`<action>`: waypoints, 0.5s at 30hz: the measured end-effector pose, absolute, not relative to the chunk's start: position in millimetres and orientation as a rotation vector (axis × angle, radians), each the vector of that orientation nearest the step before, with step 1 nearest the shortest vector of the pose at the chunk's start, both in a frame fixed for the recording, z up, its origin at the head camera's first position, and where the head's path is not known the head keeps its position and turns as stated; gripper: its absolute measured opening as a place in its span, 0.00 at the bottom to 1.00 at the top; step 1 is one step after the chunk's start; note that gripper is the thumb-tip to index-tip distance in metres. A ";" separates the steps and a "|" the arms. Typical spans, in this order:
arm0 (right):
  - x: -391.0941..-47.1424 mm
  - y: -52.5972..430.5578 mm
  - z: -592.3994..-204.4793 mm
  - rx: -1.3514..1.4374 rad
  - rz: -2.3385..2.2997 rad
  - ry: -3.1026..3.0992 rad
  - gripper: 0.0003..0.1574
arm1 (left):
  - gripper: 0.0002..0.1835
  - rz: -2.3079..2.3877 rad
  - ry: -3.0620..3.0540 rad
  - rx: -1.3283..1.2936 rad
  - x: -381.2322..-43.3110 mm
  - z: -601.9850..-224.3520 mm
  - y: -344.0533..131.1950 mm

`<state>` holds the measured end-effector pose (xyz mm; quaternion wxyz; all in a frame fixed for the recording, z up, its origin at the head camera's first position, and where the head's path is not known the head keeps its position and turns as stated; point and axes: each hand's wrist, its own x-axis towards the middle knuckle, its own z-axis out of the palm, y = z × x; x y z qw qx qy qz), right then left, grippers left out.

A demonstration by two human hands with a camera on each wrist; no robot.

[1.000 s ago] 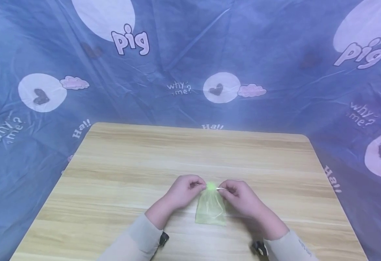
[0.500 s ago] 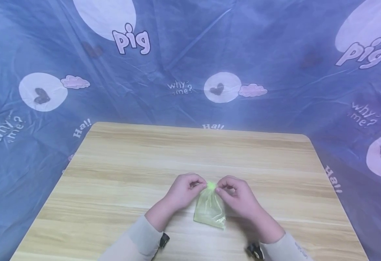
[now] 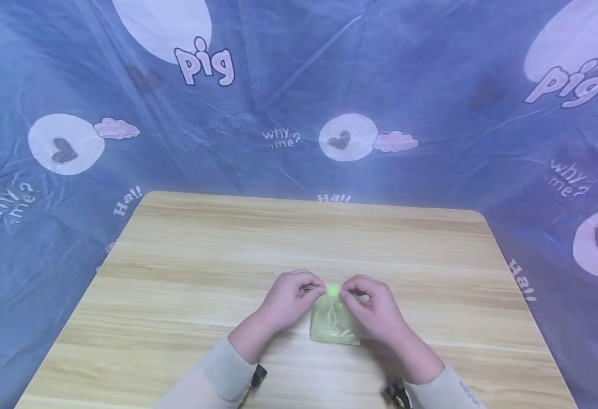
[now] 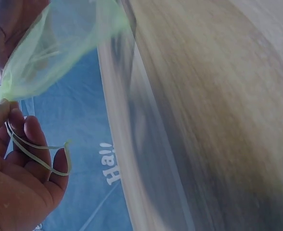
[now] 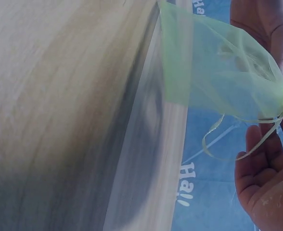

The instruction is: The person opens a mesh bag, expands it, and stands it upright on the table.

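A sheer yellow-green drawstring pouch (image 3: pixel 335 326) hangs above the table between both hands, its neck gathered tight. My left hand (image 3: pixel 287 300) pinches the left side of that neck between thumb and forefinger. On the right side, my right hand (image 3: pixel 376 307) pinches it in the same way. In the left wrist view a thin drawstring loop (image 4: pixel 46 167) trails across the left hand's lower fingers. Another drawstring loop (image 5: pixel 216 150) dangles by the right hand's fingers in the right wrist view. Through the mesh only what lies behind shows.
The wood-grain table (image 3: pixel 217 238) stretches around the hands, with rounded far corners. Behind and at both sides hangs a blue printed cloth (image 3: pixel 258 68). Dark wrist devices show under both sleeves, including one (image 3: pixel 259 376) at the left.
The right hand has moved slightly left, from a drawn-out cord end in to the pouch's neck. The pouch's bottom has swung about and now sits a little higher and further right.
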<state>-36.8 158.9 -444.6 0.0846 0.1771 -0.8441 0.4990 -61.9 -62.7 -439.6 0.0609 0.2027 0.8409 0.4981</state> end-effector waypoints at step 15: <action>-35.4 156.2 -444.6 0.616 1.465 -2.378 0.14 | 0.03 1.584 2.522 0.601 -62.8 -436.5 -58.5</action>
